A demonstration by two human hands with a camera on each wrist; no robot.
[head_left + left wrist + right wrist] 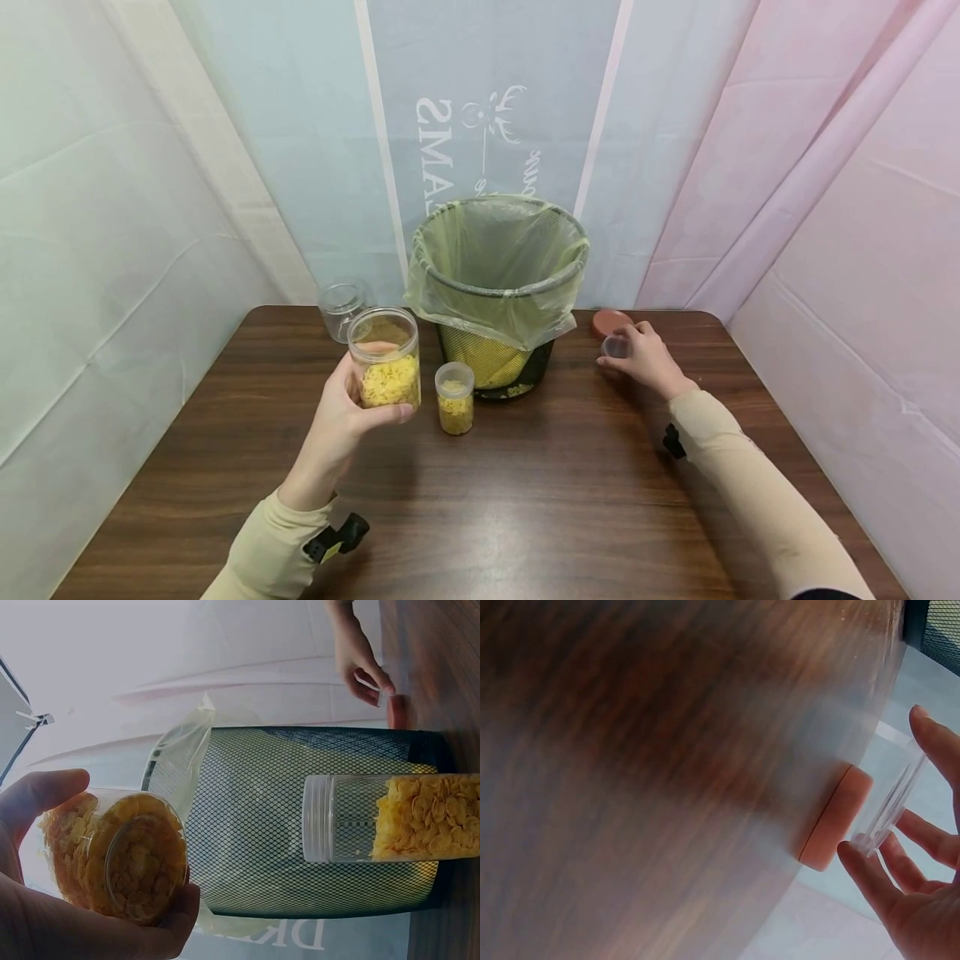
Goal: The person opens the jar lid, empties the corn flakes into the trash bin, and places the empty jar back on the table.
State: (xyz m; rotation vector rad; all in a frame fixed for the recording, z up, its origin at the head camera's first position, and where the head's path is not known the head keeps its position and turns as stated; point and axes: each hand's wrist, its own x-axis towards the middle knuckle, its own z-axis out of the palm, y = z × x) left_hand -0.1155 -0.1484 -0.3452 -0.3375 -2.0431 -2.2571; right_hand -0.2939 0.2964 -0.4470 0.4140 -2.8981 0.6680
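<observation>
My left hand [337, 417] grips a wide clear jar [386, 358] partly filled with yellow flakes; no lid covers its mouth. In the left wrist view, the fingers and thumb wrap round the jar [127, 851] near its base. My right hand [645, 358] pinches a clear round lid [617, 347] by its edge, just above the table. A reddish-brown lid [611, 322] lies right behind it, and the right wrist view shows this lid [836, 817] beside the fingertips. Between the hands stands a smaller capped jar [455, 400], also partly filled with flakes.
A black mesh bin [495, 358] with a pale yellow-green liner stands at the table's back edge. Flakes lie round its base. Behind the held jar is another clear jar [341, 300]. Fabric walls [90, 167] border the brown wooden table [487, 517] at the back and both sides.
</observation>
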